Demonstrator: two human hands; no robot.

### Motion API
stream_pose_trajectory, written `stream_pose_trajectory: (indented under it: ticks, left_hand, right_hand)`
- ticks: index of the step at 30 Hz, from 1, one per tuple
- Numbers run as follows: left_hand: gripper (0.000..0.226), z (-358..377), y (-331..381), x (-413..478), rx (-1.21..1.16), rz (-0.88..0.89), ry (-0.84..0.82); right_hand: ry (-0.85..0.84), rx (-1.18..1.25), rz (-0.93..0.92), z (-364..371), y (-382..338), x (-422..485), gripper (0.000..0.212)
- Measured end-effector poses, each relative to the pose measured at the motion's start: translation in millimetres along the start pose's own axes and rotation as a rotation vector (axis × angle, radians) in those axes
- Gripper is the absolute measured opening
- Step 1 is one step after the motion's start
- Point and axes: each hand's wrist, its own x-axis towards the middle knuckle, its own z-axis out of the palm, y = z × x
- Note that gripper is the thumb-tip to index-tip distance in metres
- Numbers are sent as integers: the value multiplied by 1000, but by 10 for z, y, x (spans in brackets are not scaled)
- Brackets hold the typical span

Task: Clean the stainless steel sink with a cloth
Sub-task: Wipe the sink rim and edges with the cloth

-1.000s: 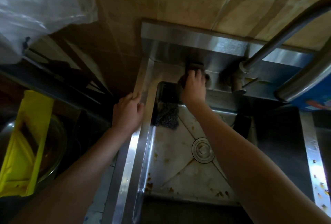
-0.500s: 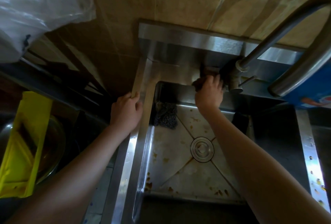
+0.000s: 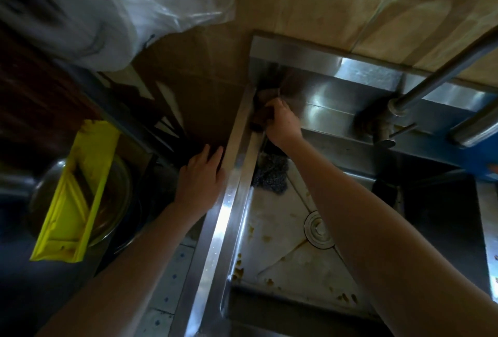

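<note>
Right hand (image 3: pixel 283 123) gripped the cloth (image 3: pixel 260 114) at the sink (image 3: pixel 231 202) corner; left hand (image 3: pixel 200 177) lay flat, fingers spread; no writing readable.

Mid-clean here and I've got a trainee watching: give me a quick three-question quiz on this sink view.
1. True or false: the right hand presses the cloth at the sink's back left corner.
2. Where does the left hand rest?
A. on the faucet
B. on the sink's left rim
C. in the basin
3. Fill in: the dark steel-wool scrubber lies in the basin's back ____ corner.

Key
1. True.
2. B. It braces on the rim, holding nothing.
3. Left, just below the cloth. Brown spots still dot the basin floor near the drain.
</note>
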Motion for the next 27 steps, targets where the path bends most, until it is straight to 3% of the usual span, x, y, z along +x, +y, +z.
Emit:
stream_pose_trajectory:
  ticks: [13, 21, 27]
  left_hand:
    - [48, 171, -180, -968, -28, -108, 2]
    - [44, 341, -129, -1762, -46, -128, 188]
    - [48, 513, -66, -2195, -21, -174, 142]
  right_hand:
    - [-233, 66, -222, 187, -158, -975, 33]
    - [-310, 72, -378, 274, -162, -1736, 36]
    - [-388, 35, -444, 347, -163, -2252, 42]
